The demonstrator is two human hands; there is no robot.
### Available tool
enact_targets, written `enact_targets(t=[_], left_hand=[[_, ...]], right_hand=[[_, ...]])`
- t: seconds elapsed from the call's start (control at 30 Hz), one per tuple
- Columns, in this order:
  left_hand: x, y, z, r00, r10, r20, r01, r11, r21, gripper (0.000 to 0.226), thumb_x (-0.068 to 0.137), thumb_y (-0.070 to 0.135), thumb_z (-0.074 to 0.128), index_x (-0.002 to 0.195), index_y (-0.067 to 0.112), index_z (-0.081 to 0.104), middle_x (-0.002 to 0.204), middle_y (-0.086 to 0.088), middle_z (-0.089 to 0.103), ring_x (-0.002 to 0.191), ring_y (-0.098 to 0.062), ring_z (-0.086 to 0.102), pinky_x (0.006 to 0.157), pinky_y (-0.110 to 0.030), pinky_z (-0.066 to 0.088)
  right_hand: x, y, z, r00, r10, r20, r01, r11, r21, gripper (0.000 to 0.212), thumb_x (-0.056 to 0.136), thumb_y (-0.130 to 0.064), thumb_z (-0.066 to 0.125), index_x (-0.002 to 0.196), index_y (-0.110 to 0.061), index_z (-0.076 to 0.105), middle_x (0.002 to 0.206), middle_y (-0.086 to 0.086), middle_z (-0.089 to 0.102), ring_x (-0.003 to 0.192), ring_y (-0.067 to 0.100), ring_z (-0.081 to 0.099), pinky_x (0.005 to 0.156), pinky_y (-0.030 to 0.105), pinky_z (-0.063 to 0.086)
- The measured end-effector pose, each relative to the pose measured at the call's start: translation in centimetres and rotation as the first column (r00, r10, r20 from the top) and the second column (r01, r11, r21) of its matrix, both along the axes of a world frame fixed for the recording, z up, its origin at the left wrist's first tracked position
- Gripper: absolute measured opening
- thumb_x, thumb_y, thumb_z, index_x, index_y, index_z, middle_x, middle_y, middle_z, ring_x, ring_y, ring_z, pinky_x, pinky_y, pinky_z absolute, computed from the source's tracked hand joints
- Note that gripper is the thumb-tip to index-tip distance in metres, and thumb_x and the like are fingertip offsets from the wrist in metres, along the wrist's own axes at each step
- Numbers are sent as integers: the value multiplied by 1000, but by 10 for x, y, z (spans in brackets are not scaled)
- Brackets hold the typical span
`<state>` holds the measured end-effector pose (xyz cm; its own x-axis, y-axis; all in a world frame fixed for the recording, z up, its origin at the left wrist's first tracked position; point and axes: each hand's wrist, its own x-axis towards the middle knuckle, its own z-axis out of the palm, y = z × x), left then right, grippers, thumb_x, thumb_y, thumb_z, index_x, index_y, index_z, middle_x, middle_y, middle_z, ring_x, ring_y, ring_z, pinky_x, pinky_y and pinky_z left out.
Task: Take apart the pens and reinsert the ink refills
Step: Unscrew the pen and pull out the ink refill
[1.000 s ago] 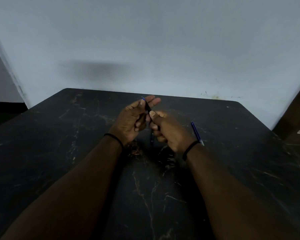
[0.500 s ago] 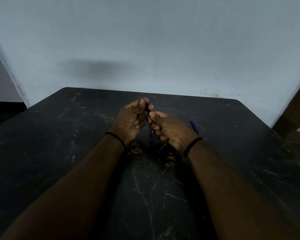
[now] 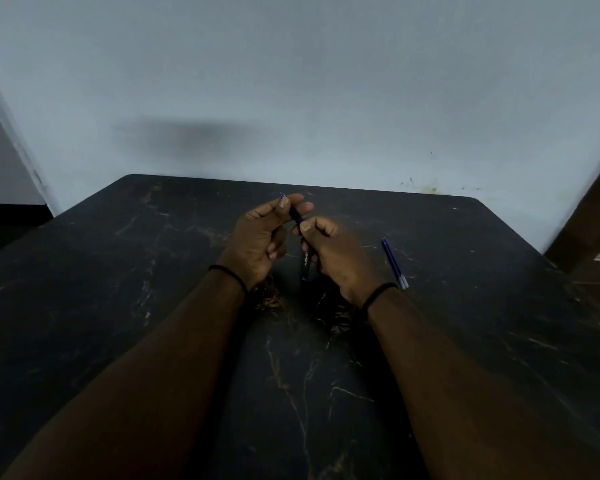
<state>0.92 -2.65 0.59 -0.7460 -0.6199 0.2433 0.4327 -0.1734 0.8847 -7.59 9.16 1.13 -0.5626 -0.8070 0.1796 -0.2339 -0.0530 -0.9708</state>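
A dark pen (image 3: 305,258) is held above the middle of the black marble table (image 3: 118,306), tilted with its blue tip pointing up and to the left past my fingers. My left hand (image 3: 262,239) pinches the pen's front end between thumb and fingertips. My right hand (image 3: 336,254) is closed around the barrel, whose lower end with white lettering sticks out below the fist. Two thin blue ink refills (image 3: 395,263) lie side by side on the table to the right of my right wrist.
A pale wall (image 3: 291,98) rises just behind the table's far edge. A brown wooden piece of furniture (image 3: 593,244) stands at the right edge of the view. Each wrist wears a black band.
My left fingers closed over the pen's front end half a second ago and have spread again, so the blue tip shows. Both hands stay in the same place.
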Motion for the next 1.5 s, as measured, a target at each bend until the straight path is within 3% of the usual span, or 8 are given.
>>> enact_targets(t=[0.2, 0.37, 0.53, 0.63, 0.83, 1.1, 1.33, 1.5], left_hand=[[3, 2, 2, 999, -41, 19, 42, 999, -33, 23, 99, 10, 49, 114, 11, 66, 118, -11, 70, 34, -4, 29, 35, -17, 23], [5, 2, 1, 999, 11, 35, -11, 1000, 11, 17, 97, 9, 53, 104, 10, 67, 107, -8, 73, 33, -4, 30, 34, -18, 22], [6, 0, 1, 999, 27, 26, -28, 999, 19, 14, 96, 8, 54, 100, 9, 68, 99, -7, 75, 31, -4, 30, 32, -17, 22], [5, 1, 0, 999, 32, 27, -32, 999, 13, 15, 95, 8, 55, 97, 12, 70, 98, -6, 75, 31, -4, 31, 32, -16, 24], [6, 2, 1, 997, 66, 34, -67, 998, 20, 15, 95, 7, 55, 99, 11, 68, 101, -7, 74, 31, -4, 30, 32, -18, 21], [7, 5, 3, 995, 72, 67, -72, 997, -6, 15, 96, 8, 54, 100, 11, 68, 98, -5, 75, 33, -4, 28, 37, -21, 17], [7, 3, 2, 997, 50, 58, -50, 999, 0, 16, 95, 8, 55, 99, 13, 70, 100, -5, 75, 34, -4, 30, 35, -19, 21], [6, -1, -1, 998, 35, 47, -34, 999, -18, 15, 94, 10, 57, 99, 14, 71, 103, -7, 75, 34, -4, 30, 34, -18, 22]], right_hand=[[-2, 5, 2, 989, 61, 138, -56, 998, -34, 21, 100, -27, 58, 117, -16, 62, 77, 2, 64, 39, -2, 47, 35, 12, 30], [-6, 4, 2, 986, 90, 137, -96, 995, 38, 32, 105, -37, 43, 104, -18, 70, 71, -5, 62, 48, 2, 38, 39, 15, 28], [-5, 3, 0, 992, 56, 112, -56, 998, -2, 8, 97, -25, 62, 99, -18, 65, 73, -6, 69, 52, 5, 47, 39, 17, 33], [-6, 3, -2, 992, 45, 120, -43, 999, -14, 14, 92, -25, 69, 103, -21, 61, 77, -2, 73, 49, 4, 49, 38, 18, 34], [-8, 1, -2, 994, 21, 111, -23, 1000, 18, 30, 104, -36, 46, 110, -19, 69, 74, -5, 70, 50, 3, 43, 39, 17, 29], [-9, 0, -5, 990, 49, 130, -48, 999, -13, 10, 94, -22, 67, 101, -20, 61, 80, -1, 74, 54, 5, 54, 40, 19, 37], [-9, 1, -3, 994, 22, 103, -27, 999, 44, 29, 103, -38, 46, 105, -22, 70, 75, -8, 72, 57, 4, 47, 45, 20, 33], [-9, 2, -3, 996, 29, 84, -28, 1000, -2, 12, 98, -26, 61, 104, -16, 66, 81, -4, 71, 58, 5, 52, 43, 17, 37]])
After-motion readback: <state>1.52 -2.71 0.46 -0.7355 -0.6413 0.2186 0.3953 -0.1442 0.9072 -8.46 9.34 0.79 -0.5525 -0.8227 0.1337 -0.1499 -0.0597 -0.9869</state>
